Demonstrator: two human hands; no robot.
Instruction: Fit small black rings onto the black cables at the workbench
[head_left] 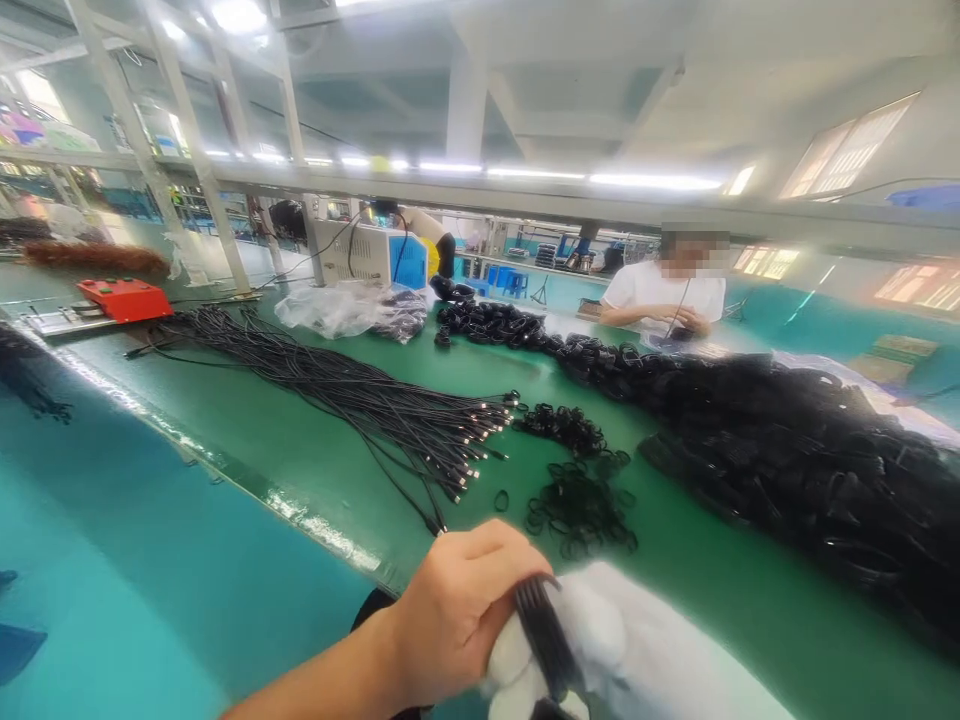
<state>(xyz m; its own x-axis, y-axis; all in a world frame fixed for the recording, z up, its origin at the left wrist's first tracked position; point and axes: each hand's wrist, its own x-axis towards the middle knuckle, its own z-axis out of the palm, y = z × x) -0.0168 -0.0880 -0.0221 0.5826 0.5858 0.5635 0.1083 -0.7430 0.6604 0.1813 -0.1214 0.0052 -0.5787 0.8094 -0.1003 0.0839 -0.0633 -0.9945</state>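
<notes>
My bare left hand (450, 610) is at the bottom centre, its fingers closed on a short folded bundle of black cable (544, 630). My right hand (622, 640), in a white glove and blurred, grips the same bundle from the right and below. Both hands are over the near edge of the green table (315, 470). Just beyond them lie a scatter of small black rings (577, 500) and a long sheaf of black cables with metal tips (360, 400), the tips pointing towards me.
A big heap of coiled black cables (787, 460) fills the right of the table. A red device (124, 298), a plastic bag (337, 308) and a white and blue machine (367, 252) stand at the back. A co-worker in white (667, 295) handles a cable across the table.
</notes>
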